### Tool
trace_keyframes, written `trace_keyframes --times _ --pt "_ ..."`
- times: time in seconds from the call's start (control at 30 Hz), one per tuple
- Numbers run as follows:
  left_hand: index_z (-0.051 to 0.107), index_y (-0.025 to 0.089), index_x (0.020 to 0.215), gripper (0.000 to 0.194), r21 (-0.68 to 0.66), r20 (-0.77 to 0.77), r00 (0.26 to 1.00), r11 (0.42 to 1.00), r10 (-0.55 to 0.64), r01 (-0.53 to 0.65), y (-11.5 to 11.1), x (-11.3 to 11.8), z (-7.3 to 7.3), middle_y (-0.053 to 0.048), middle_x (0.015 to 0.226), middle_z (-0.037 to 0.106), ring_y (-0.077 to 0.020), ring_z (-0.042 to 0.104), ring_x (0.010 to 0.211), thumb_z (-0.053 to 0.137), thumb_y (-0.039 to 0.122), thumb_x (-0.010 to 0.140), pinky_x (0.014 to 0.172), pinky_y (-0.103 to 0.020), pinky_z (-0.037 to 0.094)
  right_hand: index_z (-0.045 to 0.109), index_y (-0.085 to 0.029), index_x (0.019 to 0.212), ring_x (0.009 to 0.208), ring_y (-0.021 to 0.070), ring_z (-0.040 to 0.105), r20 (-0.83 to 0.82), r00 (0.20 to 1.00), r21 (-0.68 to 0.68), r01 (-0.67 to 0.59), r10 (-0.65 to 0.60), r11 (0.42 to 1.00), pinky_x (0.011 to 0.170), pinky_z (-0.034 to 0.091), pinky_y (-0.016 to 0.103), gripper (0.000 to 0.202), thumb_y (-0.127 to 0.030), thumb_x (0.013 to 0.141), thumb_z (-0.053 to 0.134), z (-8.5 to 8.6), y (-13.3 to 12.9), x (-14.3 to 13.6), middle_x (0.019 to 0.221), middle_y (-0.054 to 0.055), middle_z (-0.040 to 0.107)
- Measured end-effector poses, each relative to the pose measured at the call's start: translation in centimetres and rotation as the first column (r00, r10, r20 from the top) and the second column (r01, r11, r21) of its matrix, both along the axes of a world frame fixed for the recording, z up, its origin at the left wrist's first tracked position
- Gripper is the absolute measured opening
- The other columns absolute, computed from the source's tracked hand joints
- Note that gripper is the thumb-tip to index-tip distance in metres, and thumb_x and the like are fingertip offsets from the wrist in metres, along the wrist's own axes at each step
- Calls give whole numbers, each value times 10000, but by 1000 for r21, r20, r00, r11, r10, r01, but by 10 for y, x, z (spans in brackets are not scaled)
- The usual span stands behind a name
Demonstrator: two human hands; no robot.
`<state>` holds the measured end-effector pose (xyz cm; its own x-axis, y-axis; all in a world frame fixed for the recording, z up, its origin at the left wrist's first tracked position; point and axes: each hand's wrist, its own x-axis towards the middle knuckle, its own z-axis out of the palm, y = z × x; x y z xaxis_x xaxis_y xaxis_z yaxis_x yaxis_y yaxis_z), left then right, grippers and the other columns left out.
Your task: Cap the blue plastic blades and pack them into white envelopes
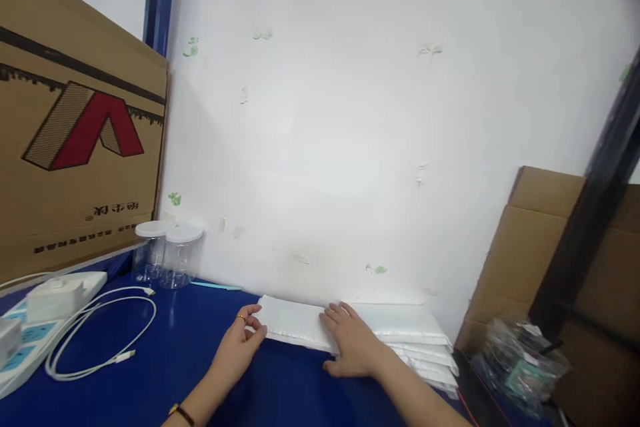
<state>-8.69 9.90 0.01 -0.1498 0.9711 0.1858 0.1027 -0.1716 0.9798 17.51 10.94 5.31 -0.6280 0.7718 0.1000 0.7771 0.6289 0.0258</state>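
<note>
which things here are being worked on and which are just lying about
In use:
white packet, left hand at its end, right hand on top
probably the white stack beside it

Seemingly lying about:
lidded jars
white cable
power strip
cardboard box
bagged item

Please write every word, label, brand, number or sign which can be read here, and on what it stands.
"绝尘侠®", as far as I can read it: upside down, on the cardboard box.
Logo, red and hatched, angular: same box, above those characters.
Smaller line along the box's lower edge: too blurred to read.
Label in the plastic bag: too blurred to read.
No number is readable.
</note>
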Motion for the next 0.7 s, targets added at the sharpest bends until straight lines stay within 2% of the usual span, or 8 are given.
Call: trace_keyframes --times 0.1,0.2,0.3,0.4,0.5,0.6,0.67,0.7 --pt "541 202 1060 489 118 -160 986 993 39 -21 -6 -2 9 15 805 532 -136 502 587 662 371 618 650 -276 432 615 -115 1036 978 255 596 138 990 49 20 -27 999 1051 239 394 384 -223 668 583 -9 13 -19 995 130 675" --pt "526 227 1177 581 235 -319 946 972 58 20 -17 -2 19 -65 1072 542 -226 548 876 677 341 627 881 -362 397 644 -129 865 782 222 637 201 978 168 23 -57 986 905 369 348 206 -129 706 513 -7 18 -27 814 104 697" --pt "478 274 1258 665 266 -393 919 961 33 80 -25 -3 26 -76 1288 453 -300 427 1172 687 321 628 1034 -426 258 645 -131 814 738 225 633 205 976 209 27 -71 978 746 413 309 149 -134 741 515 -4 15 -35 808 109 696" --pt "468 285 1274 709 285 -415 910 951 11 118 -28 -5 29 -72 1330 430 -307 325 1277 707 297 607 1101 -439 125 639 -128 812 711 220 622 197 976 243 40 -90 969 687 407 298 135 -116 767 512 0 9 -45 810 107 687" --pt "467 287 1279 765 357 -426 905 918 -4 172 -29 -7 29 -70 1373 403 -296 245 1337 740 268 564 1127 -421 13 613 -145 918 782 215 608 173 981 310 27 -84 950 698 403 298 188 -96 833 452 16 -2 -58 896 97 668" --pt "482 295 1265 804 402 -422 905 885 -48 234 -32 -10 30 -72 1377 416 -298 171 1371 777 278 517 1122 -422 -82 582 -183 955 828 196 585 177 978 402 -174 110 899 714 413 299 186 -146 903 408 36 -25 -70 887 61 651" --pt "471 282 1275 823 337 -471 874 891 -122 306 -37 -9 33 -89 1342 459 -326 208 1355 778 308 512 1118 -463 -61 572 -196 952 810 176 580 191 925 459 -381 329 803 713 429 297 185 -173 930 389 47 -47 -74 831 38 646" --pt "437 275 1301 839 255 -526 828 892 -195 372 -41 -8 36 -90 1322 479 -333 263 1331 761 312 528 1119 -480 1 569 -201 953 814 167 580 188 891 474 -451 414 756 722 439 292 179 -174 933 393 52 -59 -75 820 33 646"
